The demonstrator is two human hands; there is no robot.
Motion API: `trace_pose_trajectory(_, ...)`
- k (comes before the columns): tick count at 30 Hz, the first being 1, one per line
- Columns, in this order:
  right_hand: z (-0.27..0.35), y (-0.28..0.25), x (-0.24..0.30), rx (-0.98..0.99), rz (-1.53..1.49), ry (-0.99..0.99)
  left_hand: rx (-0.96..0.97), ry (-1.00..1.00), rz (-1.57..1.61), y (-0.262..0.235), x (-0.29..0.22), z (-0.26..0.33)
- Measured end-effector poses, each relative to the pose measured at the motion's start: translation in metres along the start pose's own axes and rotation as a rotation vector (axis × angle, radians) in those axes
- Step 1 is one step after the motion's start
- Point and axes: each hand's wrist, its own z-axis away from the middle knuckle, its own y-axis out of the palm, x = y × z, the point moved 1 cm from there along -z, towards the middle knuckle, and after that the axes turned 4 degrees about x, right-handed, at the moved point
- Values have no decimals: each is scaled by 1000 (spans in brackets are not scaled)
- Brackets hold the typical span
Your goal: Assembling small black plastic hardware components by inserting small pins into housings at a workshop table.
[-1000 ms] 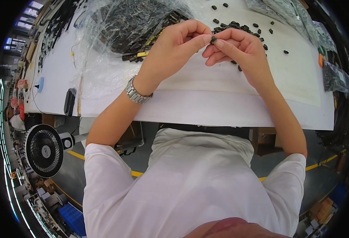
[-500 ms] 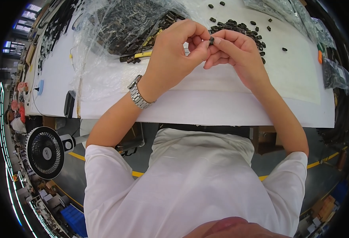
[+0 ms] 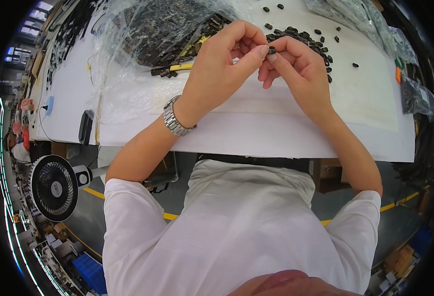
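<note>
Between the fingertips of both hands is a small black part (image 3: pixel 271 50), too small to tell its kind. My left hand (image 3: pixel 219 74), with a metal watch (image 3: pixel 173 117) at its wrist, pinches it from the left between thumb and forefinger. From the right, the thumb and forefinger of my right hand (image 3: pixel 303 76) are closed on it too. Just beyond my right hand lies a pile of small black pieces (image 3: pixel 319 45), with a few strays around it. Left of my left hand a clear plastic bag (image 3: pixel 153 37) spills dark pieces near a yellow strip-like tool (image 3: pixel 181 66).
The white table (image 3: pixel 276 135) has its front edge close to my body. Clear plastic bags (image 3: pixel 342 17) lie at the far right, with a dark bag (image 3: pixel 419 93) by the right edge. A black box-shaped object (image 3: pixel 86 127) and a fan (image 3: pixel 54 188) are at the left.
Both hands have shifted slightly right with the black part between them. The part now looks turned more sideways, and my right fingers have drawn back a little from under it.
</note>
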Motion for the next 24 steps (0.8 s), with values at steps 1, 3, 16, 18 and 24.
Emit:
trace_pose_trajectory(1, 0, 0, -1, 2, 0, 0, -21, -9, -12, 0, 0, 0)
trace_pose_trajectory(3, 2, 0, -3, 8, -2, -1, -14, -12, -17, -1, -1, 1)
trace_pose_trajectory(16, 4, 6, 4, -18, -90, 35, -151, 214, -270, 3, -6, 2)
trace_pose_trajectory(18, 5, 8, 8, -13, -71, 32, -147, 237, -293, 4, -6, 3)
trace_pose_trajectory(24, 2, -4, 9, 32, -162, 61, -115, 180, -142, 2, -6, 0)
